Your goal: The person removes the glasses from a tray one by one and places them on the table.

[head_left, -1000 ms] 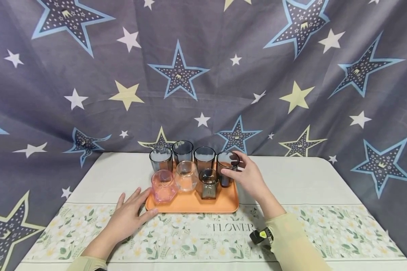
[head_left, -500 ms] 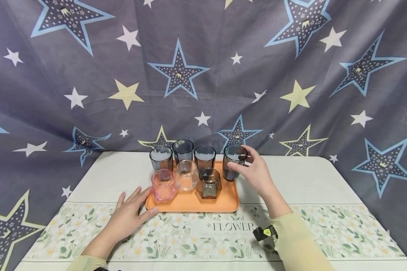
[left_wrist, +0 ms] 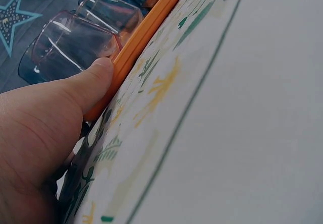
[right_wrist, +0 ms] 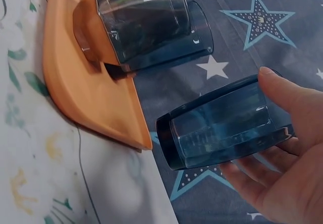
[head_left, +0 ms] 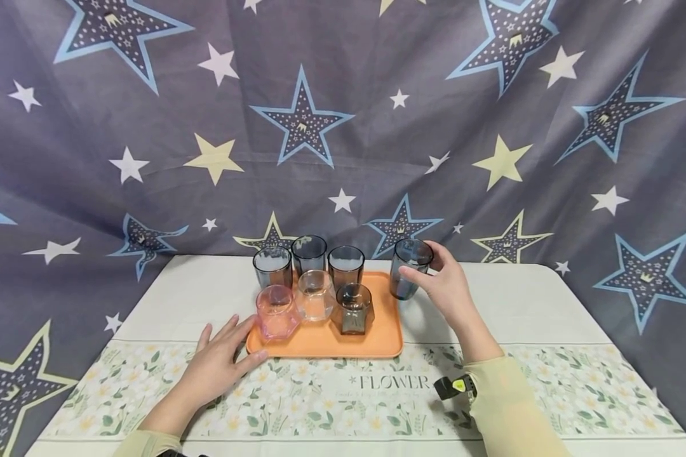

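My right hand [head_left: 448, 295] grips a tall blue-grey glass tumbler [head_left: 403, 287] by its upper part, thumb on the near side. In the right wrist view the tumbler [right_wrist: 217, 125] is beyond the tray's corner, its thick base apart from the rim. My left hand [head_left: 217, 362] lies at the left end of an orange tray [head_left: 331, 351], fingers spread. The left wrist view has that thumb [left_wrist: 98, 80] against the tray's edge. On the tray stand a pink glass [head_left: 277, 325], a clear glass [head_left: 316, 306] and a short smoky glass [head_left: 352, 317], with tall dark tumblers [head_left: 345, 266] behind.
The table [head_left: 520, 298] wears a white cloth with a flowered band [head_left: 549, 393] along the front. A grey curtain with stars [head_left: 366, 127] hangs right behind the table. A black strap device [head_left: 454, 386] sits at the right wrist.
My right hand has lifted the tumbler from the tray's right end and carried it right and back, past the rim. The left hand and the other glasses have stayed put.
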A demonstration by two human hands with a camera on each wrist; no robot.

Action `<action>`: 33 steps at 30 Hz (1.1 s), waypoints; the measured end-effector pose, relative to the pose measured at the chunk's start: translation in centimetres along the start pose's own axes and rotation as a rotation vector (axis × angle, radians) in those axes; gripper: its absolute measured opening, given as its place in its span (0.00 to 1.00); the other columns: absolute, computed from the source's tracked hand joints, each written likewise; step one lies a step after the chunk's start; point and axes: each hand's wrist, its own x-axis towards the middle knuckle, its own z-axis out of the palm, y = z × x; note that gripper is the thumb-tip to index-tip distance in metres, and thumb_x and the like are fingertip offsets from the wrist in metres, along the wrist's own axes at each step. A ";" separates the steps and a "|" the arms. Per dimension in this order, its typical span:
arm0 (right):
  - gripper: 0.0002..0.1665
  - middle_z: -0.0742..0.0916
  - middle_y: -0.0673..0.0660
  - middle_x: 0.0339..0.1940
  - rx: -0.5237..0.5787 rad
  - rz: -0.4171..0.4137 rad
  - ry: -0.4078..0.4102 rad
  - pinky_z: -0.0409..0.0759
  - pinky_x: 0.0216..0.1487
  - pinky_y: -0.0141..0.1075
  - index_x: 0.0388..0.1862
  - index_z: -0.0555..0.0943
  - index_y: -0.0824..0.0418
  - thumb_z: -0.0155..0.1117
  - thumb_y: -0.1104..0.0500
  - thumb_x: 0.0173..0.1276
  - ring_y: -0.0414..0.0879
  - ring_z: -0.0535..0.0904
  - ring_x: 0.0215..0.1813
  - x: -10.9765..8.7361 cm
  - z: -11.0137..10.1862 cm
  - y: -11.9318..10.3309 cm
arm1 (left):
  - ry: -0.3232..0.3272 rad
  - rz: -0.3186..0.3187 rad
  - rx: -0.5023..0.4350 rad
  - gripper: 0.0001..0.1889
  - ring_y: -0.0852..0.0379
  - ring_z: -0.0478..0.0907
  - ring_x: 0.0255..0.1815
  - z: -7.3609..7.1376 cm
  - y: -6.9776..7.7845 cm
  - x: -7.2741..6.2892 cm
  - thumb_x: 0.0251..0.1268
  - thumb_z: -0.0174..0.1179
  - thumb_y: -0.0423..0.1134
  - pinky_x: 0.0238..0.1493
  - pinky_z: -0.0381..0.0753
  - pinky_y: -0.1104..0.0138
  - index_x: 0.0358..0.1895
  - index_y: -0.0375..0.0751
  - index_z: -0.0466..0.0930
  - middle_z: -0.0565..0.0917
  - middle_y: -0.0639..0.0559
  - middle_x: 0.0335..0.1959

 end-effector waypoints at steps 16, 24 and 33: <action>0.52 0.82 0.67 0.70 -0.013 0.053 0.087 0.74 0.73 0.53 0.85 0.69 0.61 0.85 0.51 0.70 0.59 0.75 0.73 0.8 -1.5 1.8 | 0.011 0.014 0.007 0.44 0.28 0.59 0.86 0.1 -0.1 0.0 0.80 0.66 0.63 0.81 0.36 0.25 0.85 0.37 0.68 0.74 0.33 0.80; 0.54 0.78 0.66 0.78 -0.018 0.089 0.100 0.77 0.72 0.53 0.87 0.66 0.60 0.84 0.51 0.71 0.60 0.75 0.77 1.0 -1.6 2.7 | 0.014 0.015 0.010 0.44 0.28 0.60 0.85 0.2 -0.1 0.0 0.80 0.66 0.62 0.82 0.37 0.25 0.85 0.37 0.68 0.74 0.33 0.80; 0.55 0.77 0.66 0.79 -0.022 0.101 0.098 0.78 0.73 0.54 0.88 0.65 0.60 0.84 0.49 0.71 0.62 0.73 0.79 1.2 -1.5 3.3 | 0.010 0.007 0.004 0.44 0.28 0.59 0.86 0.0 -0.1 -0.1 0.79 0.66 0.63 0.82 0.35 0.26 0.85 0.37 0.67 0.73 0.33 0.80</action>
